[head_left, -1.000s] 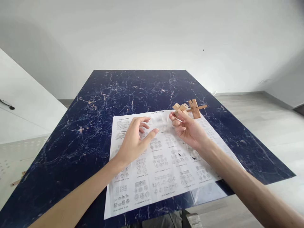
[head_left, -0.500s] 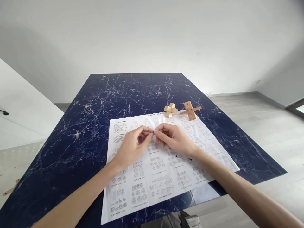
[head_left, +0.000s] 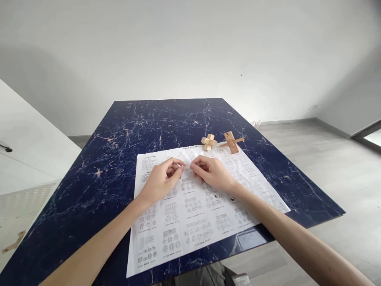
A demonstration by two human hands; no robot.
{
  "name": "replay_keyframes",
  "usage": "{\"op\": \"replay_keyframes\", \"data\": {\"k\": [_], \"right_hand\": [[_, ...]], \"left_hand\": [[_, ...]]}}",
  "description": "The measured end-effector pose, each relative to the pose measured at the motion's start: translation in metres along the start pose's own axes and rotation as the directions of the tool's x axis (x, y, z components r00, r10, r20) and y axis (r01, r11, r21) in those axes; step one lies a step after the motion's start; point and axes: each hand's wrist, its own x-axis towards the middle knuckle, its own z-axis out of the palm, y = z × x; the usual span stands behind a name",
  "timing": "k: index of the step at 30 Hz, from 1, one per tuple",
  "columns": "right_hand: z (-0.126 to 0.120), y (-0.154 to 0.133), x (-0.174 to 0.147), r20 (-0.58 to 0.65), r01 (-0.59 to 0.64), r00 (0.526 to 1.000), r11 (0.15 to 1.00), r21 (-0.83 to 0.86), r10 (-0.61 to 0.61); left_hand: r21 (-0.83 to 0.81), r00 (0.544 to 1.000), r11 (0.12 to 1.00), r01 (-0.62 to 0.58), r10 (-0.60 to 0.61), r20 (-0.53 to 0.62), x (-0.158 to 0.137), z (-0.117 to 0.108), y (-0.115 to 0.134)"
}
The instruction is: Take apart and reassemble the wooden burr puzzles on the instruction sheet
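Over the printed instruction sheet [head_left: 175,262], my left hand [head_left: 162,178] is closed, thumb and forefinger brought close together at the tips. Just to its right my right hand [head_left: 213,173] is curled in a similar pinch. A small gap separates the two sets of fingertips. Whatever either pinch holds, if anything, is too small to make out. Beyond my right hand, near the sheet's top edge, sits a knobbed wooden burr puzzle [head_left: 208,142]. Beside it lies a wooden cross-shaped puzzle [head_left: 231,142] with a dark mark on its flat piece.
The sheet lies on a dark blue marble-patterned table [head_left: 166,119]. A white wall [head_left: 166,47] rises behind the table. At the lower left, below table height, a wooden piece [head_left: 13,243] is partly in view. Grey flooring [head_left: 297,147] extends on the right.
My fingertips, which met half a second ago, have come slightly apart. The whole view has shifted a little; the wooden puzzles remain in place on the table.
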Motion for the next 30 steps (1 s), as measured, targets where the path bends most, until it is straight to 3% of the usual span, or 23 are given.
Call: {"op": "replay_keyframes", "data": {"k": [17,24,30], "right_hand": [[-0.005,0.018,0.004,0.015,0.060,0.998,0.996,0.064,-0.061],[-0.005,0.021,0.004,-0.001,0.073,0.997,0.995,0.065,-0.073],[-0.004,0.022,0.006,-0.010,0.071,0.997,0.996,0.053,-0.071]], "left_hand": [[0.017,0.997,0.997,-0.076,0.076,-0.011,-0.007,-0.018,-0.010],[0.045,0.991,0.998,-0.048,0.053,-0.125,-0.025,-0.048,-0.026],[0.037,0.976,0.999,-0.029,0.037,-0.215,-0.017,-0.051,-0.029]]}}
